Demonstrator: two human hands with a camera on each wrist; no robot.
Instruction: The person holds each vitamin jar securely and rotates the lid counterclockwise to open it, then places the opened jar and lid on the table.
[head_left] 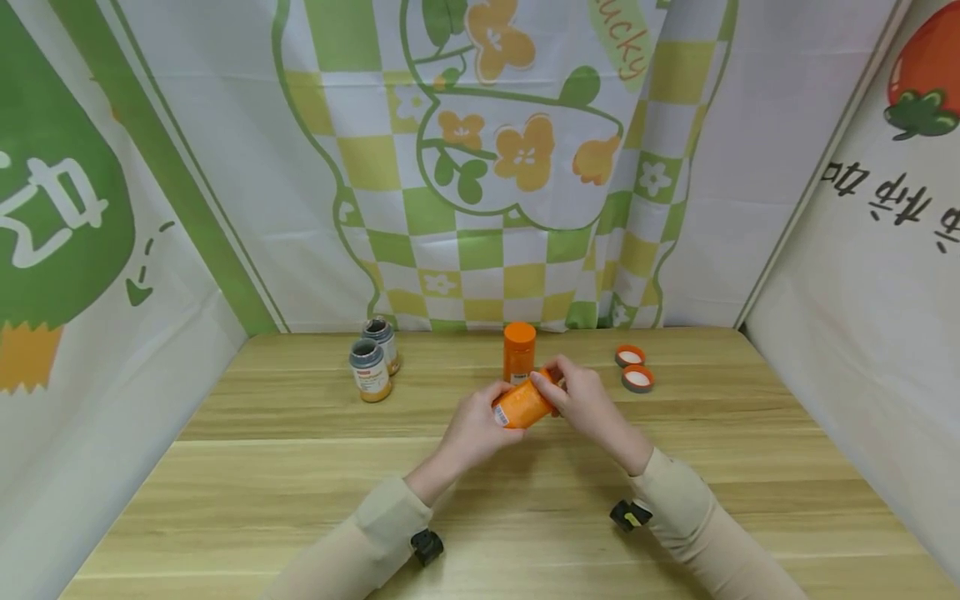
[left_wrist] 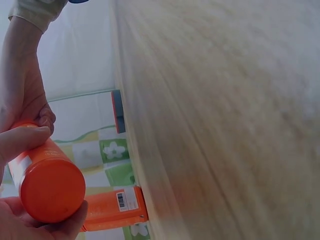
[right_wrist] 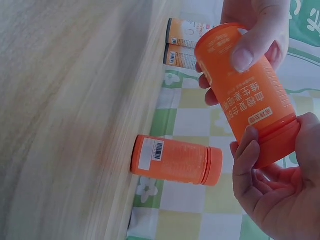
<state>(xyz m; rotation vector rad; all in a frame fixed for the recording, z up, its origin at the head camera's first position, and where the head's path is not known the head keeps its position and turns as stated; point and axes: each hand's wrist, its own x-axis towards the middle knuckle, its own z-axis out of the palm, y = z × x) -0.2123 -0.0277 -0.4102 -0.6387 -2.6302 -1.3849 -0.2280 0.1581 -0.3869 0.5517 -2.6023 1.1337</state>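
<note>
My left hand (head_left: 472,427) grips the body of an orange plastic bottle (head_left: 522,405), tilted above the table with its base toward me. At its other end my right hand (head_left: 590,402) holds the orange screw cap (right_wrist: 278,143), thumb and fingers around its edge. In the right wrist view the cap sits on the bottle, and printed white lettering covers the side. Just behind my hands a second orange bottle (right_wrist: 172,160) stands upright with its cap on and a barcode label low on its side.
Two uncapped bottles with grey necks, a nearer bottle (head_left: 371,375) and a farther bottle (head_left: 392,348), stand at the back left of the wooden table (head_left: 247,475). Two loose caps, a farther cap (head_left: 630,357) and a nearer cap (head_left: 637,379), lie at the back right. A patterned curtain (head_left: 480,250) hangs behind.
</note>
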